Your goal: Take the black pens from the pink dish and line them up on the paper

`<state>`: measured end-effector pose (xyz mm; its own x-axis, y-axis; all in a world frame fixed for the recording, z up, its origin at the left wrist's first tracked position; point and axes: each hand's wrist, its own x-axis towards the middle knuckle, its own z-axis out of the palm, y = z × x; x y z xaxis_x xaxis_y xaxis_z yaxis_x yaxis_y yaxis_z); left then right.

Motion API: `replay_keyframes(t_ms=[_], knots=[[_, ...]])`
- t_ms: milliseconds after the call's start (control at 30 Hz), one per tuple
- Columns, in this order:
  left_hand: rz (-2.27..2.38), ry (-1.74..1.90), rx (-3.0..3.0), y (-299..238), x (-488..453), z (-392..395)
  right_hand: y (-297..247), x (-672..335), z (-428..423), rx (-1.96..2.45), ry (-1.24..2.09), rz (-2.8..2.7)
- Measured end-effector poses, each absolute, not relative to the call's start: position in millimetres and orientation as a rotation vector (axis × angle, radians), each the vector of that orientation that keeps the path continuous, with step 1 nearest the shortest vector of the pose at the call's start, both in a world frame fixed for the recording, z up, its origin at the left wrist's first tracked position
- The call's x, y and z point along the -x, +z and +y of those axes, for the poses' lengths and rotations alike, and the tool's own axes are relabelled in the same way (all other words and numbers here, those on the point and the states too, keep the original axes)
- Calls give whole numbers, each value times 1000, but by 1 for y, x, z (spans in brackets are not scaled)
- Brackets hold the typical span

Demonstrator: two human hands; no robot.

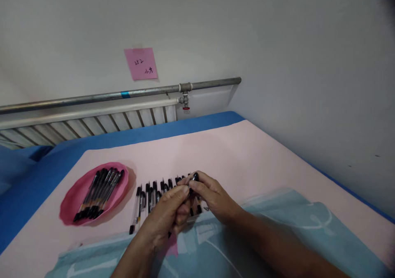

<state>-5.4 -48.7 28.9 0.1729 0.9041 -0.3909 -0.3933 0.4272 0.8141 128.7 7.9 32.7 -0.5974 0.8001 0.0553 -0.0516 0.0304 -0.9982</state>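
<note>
Both my hands meet over a row of black-capped clear pens (148, 198) lying on the pink sheet (234, 154). My left hand (165, 218) is closed, its fingers pinched round a pen whose body is mostly hidden. My right hand (211, 198) is closed too, pinching the pen's black cap end (195, 176) between thumb and fingertips. To the left, a pink oval dish (72, 202) holds several black pens (100, 191) laid side by side.
A light blue patterned cloth (293, 228) covers the near part of the surface under my forearms. Blue bedding (31, 183) borders the pink sheet. Behind stand a white radiator (92, 123), a grey pipe (138, 92) and a pink note (141, 63) on the wall.
</note>
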Motion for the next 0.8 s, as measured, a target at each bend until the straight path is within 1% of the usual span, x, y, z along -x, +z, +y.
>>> replay_keyframes(t_ms=[400,533,800], knots=[[1027,1003,-638,31,1,-50,33,-129,9,835,1725,-1617],[1107,981,-597,28,-2,-48,30,-128,13,838,1700,-1583],[1088,938,-662,23,11,-45,27,-132,33,715,1671,-1052]])
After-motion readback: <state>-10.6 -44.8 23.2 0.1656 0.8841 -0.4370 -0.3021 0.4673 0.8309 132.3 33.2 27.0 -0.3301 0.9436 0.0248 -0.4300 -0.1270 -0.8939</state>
